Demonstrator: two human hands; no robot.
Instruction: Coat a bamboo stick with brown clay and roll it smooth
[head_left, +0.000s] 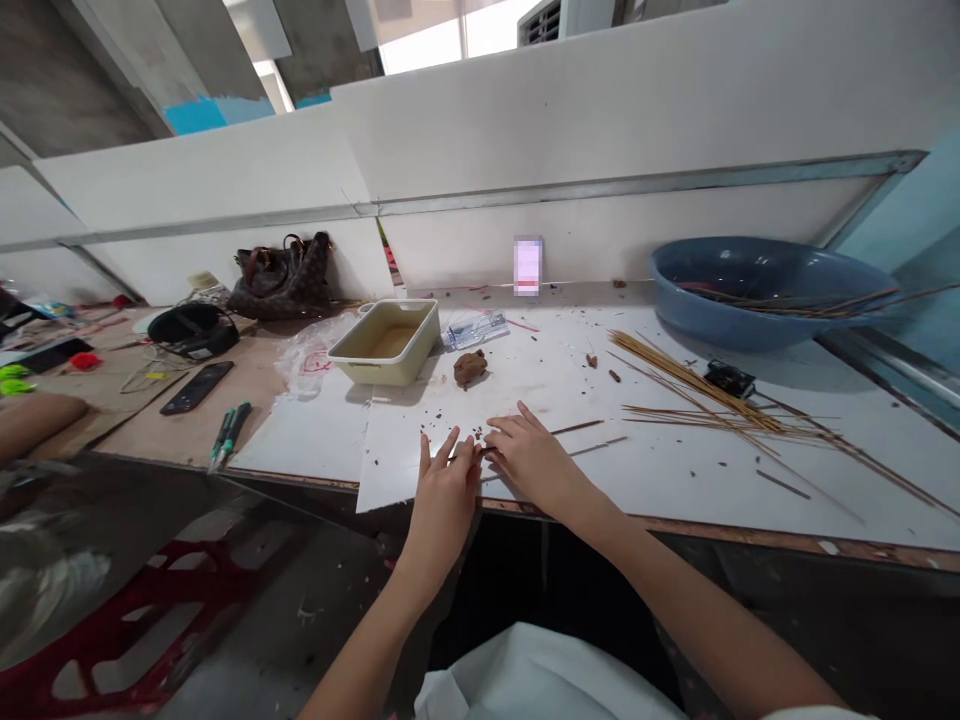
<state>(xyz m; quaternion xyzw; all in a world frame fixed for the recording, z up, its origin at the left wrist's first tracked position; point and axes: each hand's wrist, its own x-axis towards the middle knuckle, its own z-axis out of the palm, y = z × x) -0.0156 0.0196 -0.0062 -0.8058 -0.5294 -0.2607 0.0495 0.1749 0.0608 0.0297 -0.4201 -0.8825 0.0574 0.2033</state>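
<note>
White panels point(600, 110) stand behind a long workbench point(135, 430), whose nearer part is covered with white sheeting point(397, 475). From the head view, the left hand point(444, 500) and right hand point(536, 460) meet low over the sheeting near the front edge, at a thin dark stick point(577, 427) that passes beneath the right hand and sticks out on its far side. Fingers of both hands bend down at the stick, partly spread; whether they close tightly around it, I cannot tell. A 2nd stick point(598, 446) lies just beside it, partly under the right hand. Small brown crumbs dot the sheeting near the fingertips. Beyond the hands sits a brown lump point(470, 369), with a cream tray point(420, 350) and a clear plastic packet point(476, 329) near it. To the right, a bundle of thin sticks point(667, 367) lies in front of a blue basin point(735, 322). At far left, another person's arm point(37, 428) rests near a dark phone point(196, 388).
</note>
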